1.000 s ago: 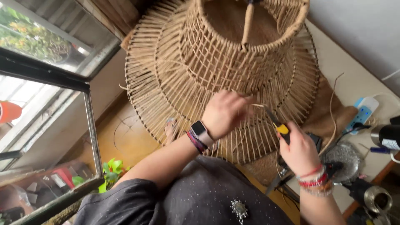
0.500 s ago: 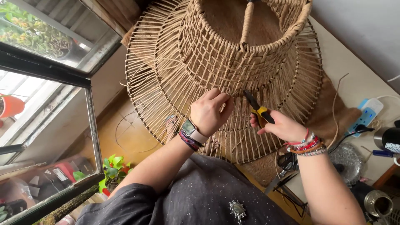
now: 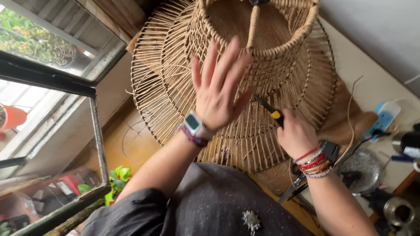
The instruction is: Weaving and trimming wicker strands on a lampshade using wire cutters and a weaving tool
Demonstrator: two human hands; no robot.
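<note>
One yellow-handled tool (right hand gripping) points up-left.

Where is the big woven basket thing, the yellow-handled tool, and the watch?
woven rattan frame [image 3: 280,52], head view, on its upper woven band.
yellow-handled tool [image 3: 274,114], head view, on the yellow grip.
wristwatch [image 3: 192,122], head view, on its screen.
</note>
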